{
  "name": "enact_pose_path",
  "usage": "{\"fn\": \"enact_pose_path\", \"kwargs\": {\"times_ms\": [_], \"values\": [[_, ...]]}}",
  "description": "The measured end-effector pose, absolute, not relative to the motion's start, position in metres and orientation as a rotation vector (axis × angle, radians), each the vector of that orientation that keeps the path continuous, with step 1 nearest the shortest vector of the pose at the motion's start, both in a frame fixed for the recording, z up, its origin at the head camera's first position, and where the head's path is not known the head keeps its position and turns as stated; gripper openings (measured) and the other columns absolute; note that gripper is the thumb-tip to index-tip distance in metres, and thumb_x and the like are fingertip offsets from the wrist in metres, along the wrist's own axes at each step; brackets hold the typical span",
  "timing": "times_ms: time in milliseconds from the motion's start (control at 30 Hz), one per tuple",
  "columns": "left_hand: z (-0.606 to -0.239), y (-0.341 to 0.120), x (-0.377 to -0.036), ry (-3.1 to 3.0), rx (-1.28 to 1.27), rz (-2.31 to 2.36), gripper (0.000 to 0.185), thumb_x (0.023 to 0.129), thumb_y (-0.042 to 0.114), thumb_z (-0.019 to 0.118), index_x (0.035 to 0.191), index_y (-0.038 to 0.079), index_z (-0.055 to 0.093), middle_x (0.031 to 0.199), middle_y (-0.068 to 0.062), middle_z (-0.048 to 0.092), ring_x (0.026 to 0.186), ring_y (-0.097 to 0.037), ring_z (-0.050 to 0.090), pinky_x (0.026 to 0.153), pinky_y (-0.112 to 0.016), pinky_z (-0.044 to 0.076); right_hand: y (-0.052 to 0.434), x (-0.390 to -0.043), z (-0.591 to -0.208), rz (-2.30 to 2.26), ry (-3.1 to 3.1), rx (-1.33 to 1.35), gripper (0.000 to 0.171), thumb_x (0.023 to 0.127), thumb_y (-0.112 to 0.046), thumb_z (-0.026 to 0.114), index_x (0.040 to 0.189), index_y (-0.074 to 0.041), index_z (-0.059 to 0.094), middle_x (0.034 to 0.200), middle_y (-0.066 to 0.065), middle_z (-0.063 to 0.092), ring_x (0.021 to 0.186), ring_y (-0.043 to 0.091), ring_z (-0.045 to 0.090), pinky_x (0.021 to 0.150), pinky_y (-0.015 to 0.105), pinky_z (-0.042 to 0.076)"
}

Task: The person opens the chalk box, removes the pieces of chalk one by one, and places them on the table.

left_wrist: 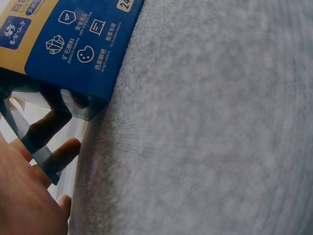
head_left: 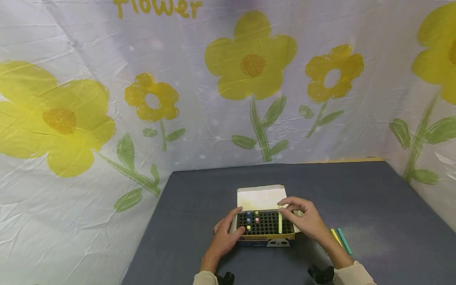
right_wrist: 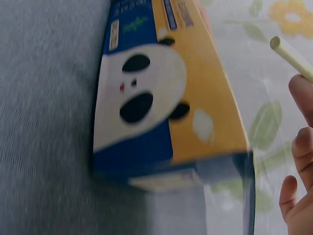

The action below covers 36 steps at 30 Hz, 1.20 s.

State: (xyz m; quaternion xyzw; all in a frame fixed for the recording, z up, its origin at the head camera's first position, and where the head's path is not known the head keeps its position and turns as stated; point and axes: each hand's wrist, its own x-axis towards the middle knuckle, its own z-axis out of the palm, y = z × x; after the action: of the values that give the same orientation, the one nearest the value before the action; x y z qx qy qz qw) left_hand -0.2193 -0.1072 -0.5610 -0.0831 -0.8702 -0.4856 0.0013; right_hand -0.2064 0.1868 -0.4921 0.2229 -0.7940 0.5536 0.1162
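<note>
An open chalk box (head_left: 256,238), blue and yellow with a panda on its front, stands on the table. Its black holed tray (head_left: 270,217) carries several coloured chalks, blue, yellow and pink, toward the left side. My left hand (head_left: 225,236) holds the box's left end, thumb at the front corner and fingers toward the back. In the left wrist view, a side flap (left_wrist: 29,142) partly covers those fingers. Over the tray's right part, my right hand (head_left: 307,217) pinches a pale yellow chalk (head_left: 280,222) near its top. The chalk points downward, overlapping the holes in the head view.
The white lid (head_left: 261,198) stands raised behind the tray. To the right of the box, a yellow stick (head_left: 336,237) and a teal stick (head_left: 344,241) lie on the dark table (head_left: 199,198). A flower-printed curtain (head_left: 213,134) borders the table's back and sides.
</note>
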Motion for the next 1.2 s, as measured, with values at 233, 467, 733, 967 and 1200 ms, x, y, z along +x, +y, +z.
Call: {"fn": "enact_pose_path", "kwargs": {"times_ms": [233,467,733,967,1200], "values": [[-0.563,-0.107,-0.219,-2.742,-0.249,-1.509,0.060,0.090,0.039,0.067,0.144,0.055,0.046,0.149,0.005,0.054,0.140,-0.039,0.032,0.098,-0.066,0.035,0.216,-0.201,-0.496,1.562,-2.385,0.570,0.019,0.098,-0.011,0.067,0.115,-0.006,0.072,0.080,-0.005,0.076,0.086,0.007,0.068,0.083,0.036,0.051],[-0.561,-0.106,-0.218,-2.745,-0.248,-1.510,0.060,0.090,0.038,0.066,0.144,0.055,0.046,0.150,0.004,0.053,0.141,-0.039,0.032,0.100,-0.067,0.033,0.250,-0.190,-0.500,1.476,-2.427,0.476,0.019,0.097,-0.009,0.068,0.115,-0.008,0.073,0.079,-0.005,0.074,0.082,0.007,0.068,0.077,0.030,0.048],[-0.559,-0.107,-0.219,-2.756,-0.251,-1.518,0.060,0.091,0.037,0.066,0.144,0.055,0.045,0.151,0.005,0.052,0.142,-0.041,0.029,0.098,-0.067,0.036,0.288,-0.182,-0.508,1.431,-2.552,0.292,0.024,0.100,-0.019,0.066,0.120,-0.008,0.071,0.081,-0.006,0.074,0.091,-0.001,0.064,0.087,0.055,0.051],[-0.560,-0.107,-0.219,-2.755,-0.266,-1.507,0.060,0.091,0.038,0.066,0.145,0.055,0.045,0.150,0.006,0.052,0.141,-0.038,0.033,0.100,-0.066,0.033,0.315,-0.176,-0.513,1.485,-2.714,0.151,0.035,0.102,-0.031,0.062,0.126,-0.006,0.068,0.095,0.004,0.075,0.087,0.005,0.067,0.076,0.040,0.053],[-0.558,-0.106,-0.218,-2.745,-0.262,-1.510,0.061,0.090,0.036,0.066,0.145,0.054,0.046,0.149,0.006,0.054,0.141,-0.036,0.034,0.102,-0.066,0.031,0.341,-0.173,-0.525,1.416,-2.790,0.170,0.034,0.102,-0.027,0.061,0.122,0.000,0.068,0.081,0.000,0.073,0.075,0.008,0.067,0.067,0.030,0.049]]}}
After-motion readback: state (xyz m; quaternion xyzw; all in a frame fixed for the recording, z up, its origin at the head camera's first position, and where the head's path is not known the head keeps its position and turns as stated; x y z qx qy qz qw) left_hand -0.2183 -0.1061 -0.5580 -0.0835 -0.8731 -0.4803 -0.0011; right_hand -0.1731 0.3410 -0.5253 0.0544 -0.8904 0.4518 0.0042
